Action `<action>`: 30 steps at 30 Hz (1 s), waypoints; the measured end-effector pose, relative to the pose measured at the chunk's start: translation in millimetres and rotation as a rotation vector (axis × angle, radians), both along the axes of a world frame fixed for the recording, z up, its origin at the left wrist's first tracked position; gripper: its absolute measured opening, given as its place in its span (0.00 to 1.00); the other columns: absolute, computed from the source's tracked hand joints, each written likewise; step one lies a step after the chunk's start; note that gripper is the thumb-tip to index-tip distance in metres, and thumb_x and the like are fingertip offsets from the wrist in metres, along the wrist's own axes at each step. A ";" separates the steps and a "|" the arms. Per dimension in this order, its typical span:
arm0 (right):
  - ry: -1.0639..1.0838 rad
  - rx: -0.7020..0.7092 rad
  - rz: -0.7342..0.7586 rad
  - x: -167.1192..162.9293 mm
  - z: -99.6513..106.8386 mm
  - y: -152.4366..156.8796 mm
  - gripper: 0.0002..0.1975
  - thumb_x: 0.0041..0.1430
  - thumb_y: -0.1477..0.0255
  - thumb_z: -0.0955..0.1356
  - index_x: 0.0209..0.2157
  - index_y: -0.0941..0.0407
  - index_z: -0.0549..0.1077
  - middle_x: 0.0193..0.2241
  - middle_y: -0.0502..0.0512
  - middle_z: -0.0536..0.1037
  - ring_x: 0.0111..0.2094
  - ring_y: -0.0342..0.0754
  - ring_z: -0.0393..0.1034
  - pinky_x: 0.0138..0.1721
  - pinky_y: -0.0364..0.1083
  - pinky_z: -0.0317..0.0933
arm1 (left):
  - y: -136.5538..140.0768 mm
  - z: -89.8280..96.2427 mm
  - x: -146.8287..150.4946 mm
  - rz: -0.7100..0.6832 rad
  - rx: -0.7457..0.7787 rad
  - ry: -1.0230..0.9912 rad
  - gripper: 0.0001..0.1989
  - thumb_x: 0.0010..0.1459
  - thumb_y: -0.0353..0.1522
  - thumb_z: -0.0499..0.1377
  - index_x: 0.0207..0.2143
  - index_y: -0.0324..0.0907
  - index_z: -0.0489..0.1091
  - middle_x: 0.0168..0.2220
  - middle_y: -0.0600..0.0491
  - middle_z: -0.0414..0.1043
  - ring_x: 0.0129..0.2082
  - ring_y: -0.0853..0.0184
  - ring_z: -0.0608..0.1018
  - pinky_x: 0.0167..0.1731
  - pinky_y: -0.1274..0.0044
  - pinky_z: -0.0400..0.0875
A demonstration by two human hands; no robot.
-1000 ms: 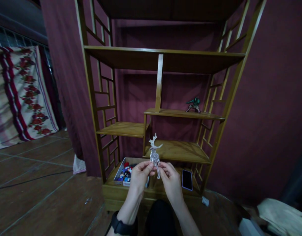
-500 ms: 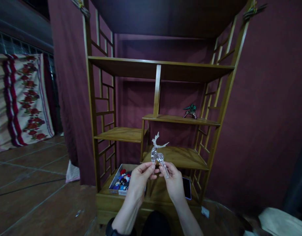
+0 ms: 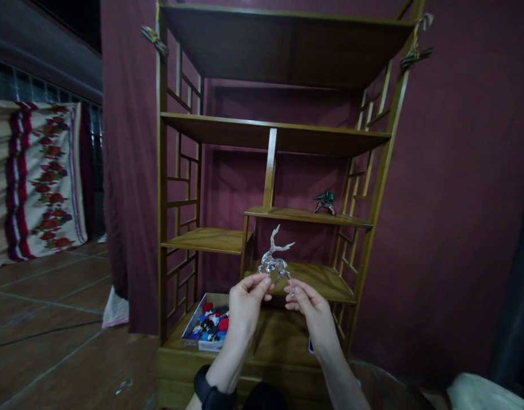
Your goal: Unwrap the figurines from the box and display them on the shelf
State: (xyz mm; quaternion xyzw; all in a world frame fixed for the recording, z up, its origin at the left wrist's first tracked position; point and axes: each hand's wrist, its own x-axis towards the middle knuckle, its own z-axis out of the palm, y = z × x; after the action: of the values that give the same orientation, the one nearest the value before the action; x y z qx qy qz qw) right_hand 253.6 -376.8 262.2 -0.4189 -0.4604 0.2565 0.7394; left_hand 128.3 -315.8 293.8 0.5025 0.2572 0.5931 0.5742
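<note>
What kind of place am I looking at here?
Probably a room in a home, though I can't be certain: there's a wooden display shelf, a maroon curtain beside it, and a hanging floral cloth farther left.

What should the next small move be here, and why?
Probably ease the clear deer figurine forward, toward the lower right shelf, with both grips on it: the left hand and right hand pinch its legs, its antlers point up, and that shelf lies just beyond it.
</note>
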 end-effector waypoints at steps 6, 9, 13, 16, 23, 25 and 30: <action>-0.070 0.036 -0.096 4.7 10.1 3.1 0.19 0.49 0.62 0.69 0.40 0.59 0.74 0.32 0.58 0.78 0.29 0.47 0.71 0.30 0.48 0.70 | -3.9 2.9 8.8 0.063 0.156 0.047 0.16 0.41 0.37 0.64 0.32 0.37 0.74 0.34 0.46 0.75 0.30 0.63 0.77 0.22 0.78 0.69; -0.095 0.052 -0.124 6.2 15.3 1.5 0.18 0.49 0.63 0.69 0.40 0.59 0.74 0.32 0.58 0.77 0.29 0.47 0.71 0.30 0.47 0.69 | -1.6 6.6 13.1 0.094 0.212 0.086 0.15 0.42 0.37 0.64 0.33 0.38 0.74 0.33 0.46 0.76 0.30 0.64 0.76 0.23 0.79 0.69; -0.159 0.077 -0.156 7.4 20.7 -2.7 0.17 0.51 0.63 0.67 0.40 0.58 0.74 0.32 0.57 0.77 0.31 0.47 0.71 0.30 0.46 0.69 | 4.6 15.2 23.0 0.030 0.188 0.049 0.15 0.41 0.36 0.64 0.32 0.36 0.74 0.28 0.48 0.75 0.27 0.66 0.75 0.25 0.78 0.70; -0.262 0.089 -0.205 8.1 26.2 -6.7 0.15 0.52 0.64 0.66 0.39 0.57 0.74 0.33 0.57 0.77 0.32 0.47 0.71 0.32 0.45 0.68 | 8.6 20.7 32.5 -0.039 0.139 -0.005 0.15 0.39 0.35 0.65 0.30 0.35 0.74 0.27 0.48 0.76 0.27 0.66 0.76 0.29 0.75 0.72; -0.428 0.130 -0.277 12.8 38.8 -11.5 0.12 0.55 0.67 0.64 0.39 0.55 0.74 0.33 0.55 0.76 0.32 0.46 0.71 0.31 0.42 0.66 | 15.0 23.6 53.4 -0.139 0.059 -0.063 0.15 0.36 0.34 0.67 0.29 0.35 0.74 0.27 0.48 0.76 0.25 0.68 0.76 0.30 0.76 0.72; -0.447 0.137 -0.299 16.2 40.8 -10.2 0.12 0.54 0.68 0.64 0.39 0.55 0.74 0.32 0.55 0.76 0.32 0.46 0.71 0.30 0.41 0.66 | 17.7 25.0 58.0 -0.137 0.053 -0.065 0.15 0.35 0.34 0.67 0.28 0.35 0.74 0.26 0.48 0.76 0.25 0.68 0.76 0.29 0.76 0.71; -0.470 0.139 -0.389 30.0 47.9 -5.4 0.11 0.55 0.69 0.63 0.38 0.55 0.74 0.31 0.54 0.74 0.30 0.44 0.70 0.29 0.40 0.64 | 25.6 36.4 64.8 -0.075 0.119 0.018 0.17 0.35 0.36 0.67 0.29 0.35 0.75 0.26 0.49 0.75 0.22 0.71 0.73 0.25 0.79 0.68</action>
State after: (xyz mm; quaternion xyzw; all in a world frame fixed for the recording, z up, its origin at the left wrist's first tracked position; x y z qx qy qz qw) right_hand 283.5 -382.2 310.1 -0.4953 -0.5464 -0.0259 0.6749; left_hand 193.1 -290.3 330.2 0.5505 0.2076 0.5806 0.5627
